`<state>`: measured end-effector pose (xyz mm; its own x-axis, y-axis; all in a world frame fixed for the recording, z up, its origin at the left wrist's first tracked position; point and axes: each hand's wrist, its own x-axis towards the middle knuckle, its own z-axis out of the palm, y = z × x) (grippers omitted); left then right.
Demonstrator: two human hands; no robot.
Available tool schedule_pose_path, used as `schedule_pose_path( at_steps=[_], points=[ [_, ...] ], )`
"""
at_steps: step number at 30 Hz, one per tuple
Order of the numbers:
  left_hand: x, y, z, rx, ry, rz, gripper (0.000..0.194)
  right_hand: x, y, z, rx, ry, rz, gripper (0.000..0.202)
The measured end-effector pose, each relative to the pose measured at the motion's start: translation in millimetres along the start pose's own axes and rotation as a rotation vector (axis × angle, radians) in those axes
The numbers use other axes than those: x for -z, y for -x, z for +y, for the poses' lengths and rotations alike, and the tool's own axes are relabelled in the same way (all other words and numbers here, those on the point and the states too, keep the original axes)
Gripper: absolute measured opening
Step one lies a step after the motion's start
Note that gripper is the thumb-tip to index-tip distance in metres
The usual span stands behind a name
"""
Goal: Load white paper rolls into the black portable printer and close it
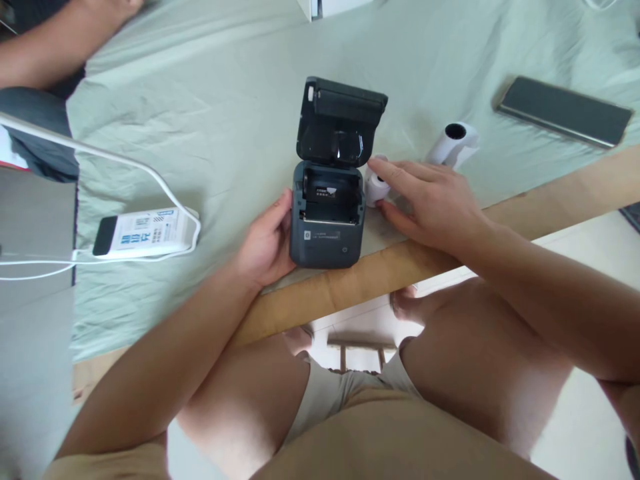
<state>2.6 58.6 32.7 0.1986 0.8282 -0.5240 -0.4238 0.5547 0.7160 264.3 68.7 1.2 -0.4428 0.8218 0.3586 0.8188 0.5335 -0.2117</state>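
Open printer held in the left hand, small white roll in the right

Left hand (pixel 267 243) holds the dark printer (pixel 325 248) at its left side: thumb against the casing, the other fingers mostly hidden, so their exact spread can't be told. Printer is at the near edge of the table, on the pale green cloth (pixel 225 100), lid (pixel 345 117) flipped up and away from the person. Bay faces up, a small white patch and printed marks inside; label and power symbol on the front part.

Right hand (pixel 435 203) has the small white roll (pixel 377 190) between thumb and index finger, narrow grip, just beside the printer's right side. Other fingers of that hand lie close together.

Second white roll (pixel 450 143), dark core, loose paper end, lies beyond the right hand. Flat dark slab (pixel 565 111) farther right. On the left: white block with blue lettering (pixel 145 233), dark end, white cable (pixel 135 163) looping around it. White object (pixel 340 7) at the top edge, cut off. Another person's forearm (pixel 65 43) upper left. Wooden strip (pixel 350 283) runs along the near edge; wooden stool (pixel 363 344) below, partly visible.
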Motion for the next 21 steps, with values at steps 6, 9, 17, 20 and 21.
schedule_pose_path(
  at_steps=[6, 9, 17, 20, 21],
  points=[
    [-3.4, 0.9, 0.3, -0.003, 0.001, 0.016, 0.044, -1.1, -0.2, -5.1, -0.013, 0.008, 0.020, 0.061],
    [-2.0, 0.2, 0.2, -0.002, 0.007, 0.008, 0.046, -0.9, -1.5, -7.4, -0.020, -0.023, 0.014, 0.061],
    [0.9, -1.1, 0.5, -0.005, -0.016, 0.024, 0.041, -2.2, -7.1, -4.2, -0.088, -0.223, 0.069, 0.046],
    [-1.3, -0.6, 0.8, 0.011, -0.007, 0.004, 0.041, -2.0, -8.2, -5.4, -0.080, -0.298, 0.049, 0.049],
    [-1.6, -0.5, 0.9, 0.016, -0.005, 0.000, 0.041, -2.1, -8.5, -5.7, -0.067, -0.288, 0.036, 0.045]
  ],
)
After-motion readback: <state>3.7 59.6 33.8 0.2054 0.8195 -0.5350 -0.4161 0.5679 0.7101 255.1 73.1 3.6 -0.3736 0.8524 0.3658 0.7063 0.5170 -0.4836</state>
